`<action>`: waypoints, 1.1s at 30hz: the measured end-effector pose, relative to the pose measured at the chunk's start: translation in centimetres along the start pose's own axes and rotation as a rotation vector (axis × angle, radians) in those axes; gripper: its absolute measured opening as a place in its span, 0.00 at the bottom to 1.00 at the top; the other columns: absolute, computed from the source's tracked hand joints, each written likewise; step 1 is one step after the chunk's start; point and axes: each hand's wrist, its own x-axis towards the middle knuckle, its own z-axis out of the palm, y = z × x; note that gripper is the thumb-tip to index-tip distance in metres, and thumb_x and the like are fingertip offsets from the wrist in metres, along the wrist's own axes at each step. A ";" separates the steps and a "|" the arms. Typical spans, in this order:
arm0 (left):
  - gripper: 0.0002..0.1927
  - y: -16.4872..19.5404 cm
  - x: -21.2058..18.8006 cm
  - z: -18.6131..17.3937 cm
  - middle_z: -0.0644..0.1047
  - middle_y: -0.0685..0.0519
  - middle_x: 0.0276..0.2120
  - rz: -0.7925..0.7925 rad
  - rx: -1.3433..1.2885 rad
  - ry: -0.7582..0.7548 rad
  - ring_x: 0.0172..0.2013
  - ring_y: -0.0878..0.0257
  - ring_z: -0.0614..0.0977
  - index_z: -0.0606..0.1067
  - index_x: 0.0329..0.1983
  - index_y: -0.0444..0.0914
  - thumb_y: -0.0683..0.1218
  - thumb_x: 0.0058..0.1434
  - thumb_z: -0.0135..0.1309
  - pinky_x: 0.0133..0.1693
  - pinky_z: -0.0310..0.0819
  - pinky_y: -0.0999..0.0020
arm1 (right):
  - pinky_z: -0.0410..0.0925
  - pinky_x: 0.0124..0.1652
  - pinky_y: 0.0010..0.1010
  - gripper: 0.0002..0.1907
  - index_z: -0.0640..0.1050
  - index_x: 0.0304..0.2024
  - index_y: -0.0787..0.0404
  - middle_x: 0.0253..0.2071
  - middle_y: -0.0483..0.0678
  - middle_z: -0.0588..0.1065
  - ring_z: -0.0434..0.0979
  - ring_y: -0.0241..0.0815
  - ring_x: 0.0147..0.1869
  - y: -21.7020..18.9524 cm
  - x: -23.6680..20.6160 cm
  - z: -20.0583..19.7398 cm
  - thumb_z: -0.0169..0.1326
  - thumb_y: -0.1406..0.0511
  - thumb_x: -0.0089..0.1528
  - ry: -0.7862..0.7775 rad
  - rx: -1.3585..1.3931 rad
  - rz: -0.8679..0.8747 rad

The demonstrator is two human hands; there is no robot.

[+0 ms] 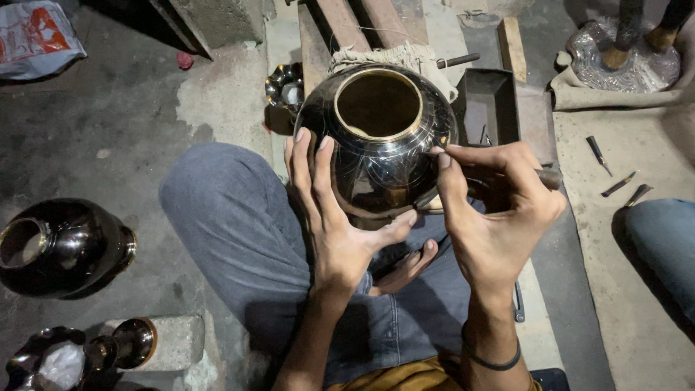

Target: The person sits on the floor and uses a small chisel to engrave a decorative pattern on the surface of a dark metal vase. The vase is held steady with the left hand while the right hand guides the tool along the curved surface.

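A round, shiny dark metal pot (376, 156) with a brass-rimmed mouth rests on a cloth-padded support above my lap. My left hand (337, 217) cups its near left side, fingers spread up the wall and thumb under the belly. My right hand (499, 210) grips a thin metal engraving tool (546, 176), its tip touching the pot's right side where fine lines are scratched into the surface.
A second dark pot (61, 246) lies on the floor at left, with smaller brass vessels (87, 351) below it. A metal box (489, 105) stands right of the pot. Loose tools (615, 181) lie on a mat at right, near another person's knee (662, 239).
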 end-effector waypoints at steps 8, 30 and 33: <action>0.63 -0.2 0.0 0.2 0.52 0.42 0.77 0.032 0.023 0.035 0.79 0.40 0.51 0.52 0.78 0.40 0.62 0.46 0.75 0.78 0.48 0.40 | 0.76 0.42 0.18 0.02 0.81 0.42 0.72 0.39 0.50 0.79 0.83 0.33 0.40 0.0 -0.3 0.1 0.63 0.76 0.69 0.013 -0.045 -0.016; 0.62 -0.1 0.0 0.1 0.52 0.42 0.77 0.035 0.035 0.040 0.77 0.41 0.51 0.52 0.78 0.40 0.60 0.47 0.76 0.77 0.49 0.42 | 0.80 0.46 0.21 0.03 0.79 0.42 0.74 0.43 0.53 0.77 0.84 0.37 0.45 0.3 -1.6 0.4 0.60 0.79 0.68 0.007 0.082 -0.025; 0.62 -0.2 0.0 0.0 0.52 0.42 0.77 0.043 0.042 0.040 0.77 0.41 0.51 0.52 0.78 0.40 0.61 0.47 0.76 0.77 0.49 0.42 | 0.80 0.46 0.21 0.03 0.79 0.43 0.75 0.44 0.52 0.77 0.84 0.37 0.46 0.5 -1.9 0.5 0.60 0.80 0.68 0.018 0.100 -0.025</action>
